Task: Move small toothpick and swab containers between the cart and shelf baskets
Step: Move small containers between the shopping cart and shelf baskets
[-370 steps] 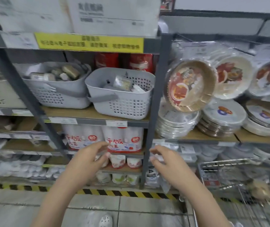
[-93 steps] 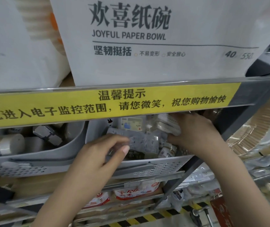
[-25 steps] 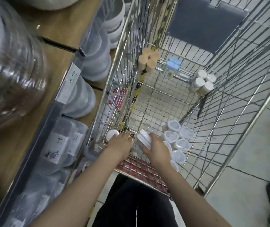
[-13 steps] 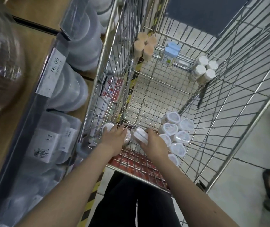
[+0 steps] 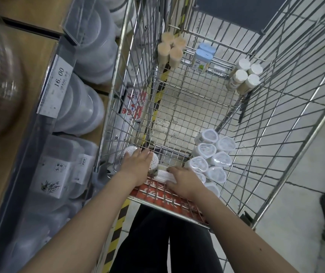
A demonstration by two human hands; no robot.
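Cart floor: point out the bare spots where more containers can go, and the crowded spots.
Free: the middle of the cart floor, bordered by the tan tubes, blue-lidded box and white-capped bottles at the far end. Crowded: the near end, where clear-lidded tubs cluster by the right hand and the left hand covers perforated-lid containers.
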